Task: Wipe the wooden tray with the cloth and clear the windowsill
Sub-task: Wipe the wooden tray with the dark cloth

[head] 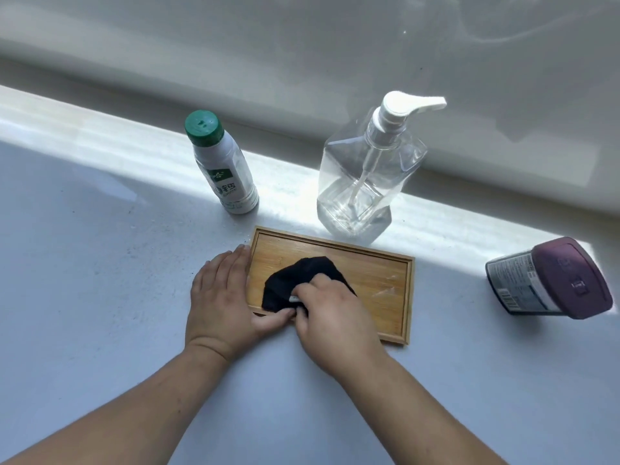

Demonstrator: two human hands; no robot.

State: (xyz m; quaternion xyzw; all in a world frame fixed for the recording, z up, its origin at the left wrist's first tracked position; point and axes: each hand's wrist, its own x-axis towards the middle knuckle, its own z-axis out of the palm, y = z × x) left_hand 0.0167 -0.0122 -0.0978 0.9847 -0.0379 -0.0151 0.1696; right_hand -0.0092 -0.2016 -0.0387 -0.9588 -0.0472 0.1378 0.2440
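Observation:
A rectangular wooden tray (382,280) lies flat on the pale windowsill (100,263), in the middle of the head view. A bunched black cloth (285,283) rests inside the tray's left half. My right hand (332,313) is closed on the cloth and presses it onto the wood. My left hand (224,297) lies flat against the tray's left edge, fingers together, thumb along the near rim, holding the tray still.
Behind the tray stand a white bottle with a green cap (224,162) at the left and a clear pump dispenser (362,169) at the right. A dark jar with a purple lid (550,280) stands to the far right. The window frame (302,78) runs along the back.

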